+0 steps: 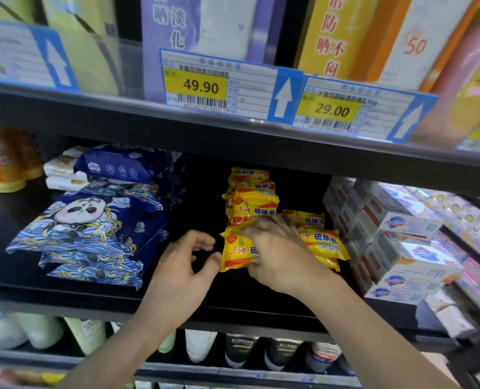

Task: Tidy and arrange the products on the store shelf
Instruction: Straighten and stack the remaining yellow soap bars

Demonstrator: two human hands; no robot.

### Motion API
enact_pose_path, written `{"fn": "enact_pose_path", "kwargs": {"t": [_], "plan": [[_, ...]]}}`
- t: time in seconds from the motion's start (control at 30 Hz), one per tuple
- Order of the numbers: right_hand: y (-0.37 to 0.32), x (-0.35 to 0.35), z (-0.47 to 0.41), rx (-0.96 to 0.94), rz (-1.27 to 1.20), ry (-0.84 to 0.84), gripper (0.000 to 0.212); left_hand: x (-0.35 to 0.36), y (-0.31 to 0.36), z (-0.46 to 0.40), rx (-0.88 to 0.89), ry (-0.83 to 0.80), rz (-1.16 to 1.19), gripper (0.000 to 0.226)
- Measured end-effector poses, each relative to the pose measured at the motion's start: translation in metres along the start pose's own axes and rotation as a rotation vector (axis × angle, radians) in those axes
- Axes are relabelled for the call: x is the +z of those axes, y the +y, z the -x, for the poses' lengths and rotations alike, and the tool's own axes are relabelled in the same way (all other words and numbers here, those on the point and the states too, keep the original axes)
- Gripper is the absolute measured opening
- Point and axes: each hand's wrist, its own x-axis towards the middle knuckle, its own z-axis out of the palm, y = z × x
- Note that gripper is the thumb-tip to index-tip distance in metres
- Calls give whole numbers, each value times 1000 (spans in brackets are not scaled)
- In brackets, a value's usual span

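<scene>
The main risk we see is the leaning stack of soap packs [251, 196] just beyond our right hand [275, 248]. It rises in a crooked column, each pack slightly off the one below, and any tug on the pack at its foot could bring the upper ones sliding down onto the shelf [92, 293] or off its front edge. The wrappers look glossy, so we judge they would slip easily against one another. A second risk is our right wrist brushing the white boxes [401, 248] stacked just to its right, close beside the lower soap pile [321, 242].

Our right hand lies over the front soap pack [234, 254], fingers curled across its top, gripping it; the pack pokes out to the left from under the palm, with its far corner touching the foot of the leaning stack. The lower pile sits just right of this hand, partly hidden beneath it.

Our left hand [185, 256] hovers just left of the front pack, fingers and thumb loosely curved and apart, holding nothing, with the thumb tip near the pack's left edge but, as far as we can tell, not touching. Further left of that hand lie the blue wipes packs [92, 223], well apart from the soap.
</scene>
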Motion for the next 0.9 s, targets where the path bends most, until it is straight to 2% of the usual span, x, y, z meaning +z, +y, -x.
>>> {"fn": "enact_pose_path", "kwargs": {"t": [0.17, 0.27, 0.33, 0.43, 0.6, 0.67, 0.73, 0.8, 0.9], "plan": [[-8, 8, 27, -65, -82, 287, 64, -1, -1, -2, -65, -30, 83, 42], [-16, 14, 37, -104, -161, 461, 61, 0, 0, -4, -77, -135, 145, 41], [-20, 17, 42, -108, -230, 510, 61, -1, 1, -5, -69, -188, 242, 36], [-21, 25, 51, -61, -399, 498, 70, -5, 0, -5, -77, -191, 304, 27], [-23, 32, 55, 203, -1022, 541, 69, -5, 4, -4, -97, -159, 320, 28], [-23, 31, 52, 317, -1302, 466, 64, -6, 6, -4, -108, -151, 355, 32], [-20, 32, 50, 377, -1523, 341, 49, -8, 7, -3, -114, -161, 375, 33], [-16, 33, 50, 386, -1577, 307, 26, -9, 8, -2, -114, -186, 373, 33], [-13, 34, 54, 378, -1618, 337, 25, -8, 7, -1, -107, -225, 345, 34]]}}
